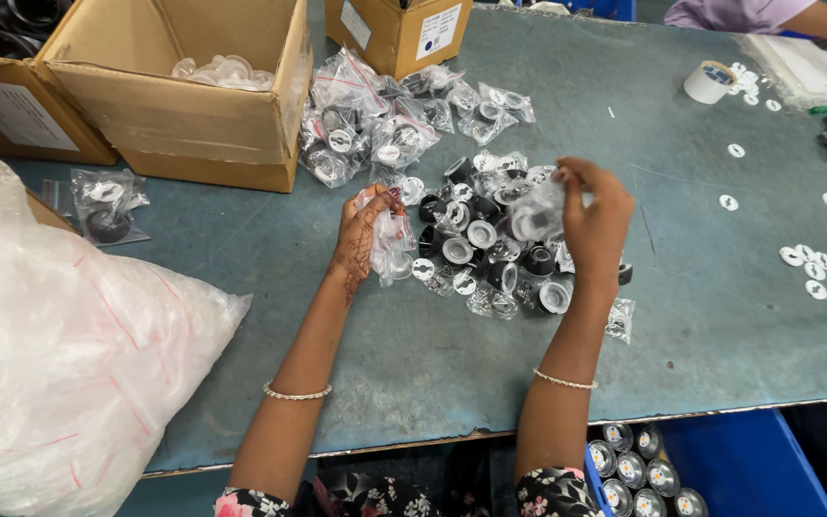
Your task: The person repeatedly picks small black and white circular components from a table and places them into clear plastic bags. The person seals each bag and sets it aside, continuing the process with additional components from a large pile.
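While a blue bin (748, 469) of metal-rimmed parts sits nearest, the left hand (361, 239) pinches a limp clear pouch (392, 244) hanging mouth-up, and the right hand (593, 215) grips a bagged black-and-white cap (535, 213) (light, slippery; best held by the edges) above the pile (490, 254) on the table (681, 316).

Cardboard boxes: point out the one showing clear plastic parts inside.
It is the large open cardboard box at the table's far left, with clear plastic parts piled inside. The smaller box behind the bagged parts shows only its outer sides.
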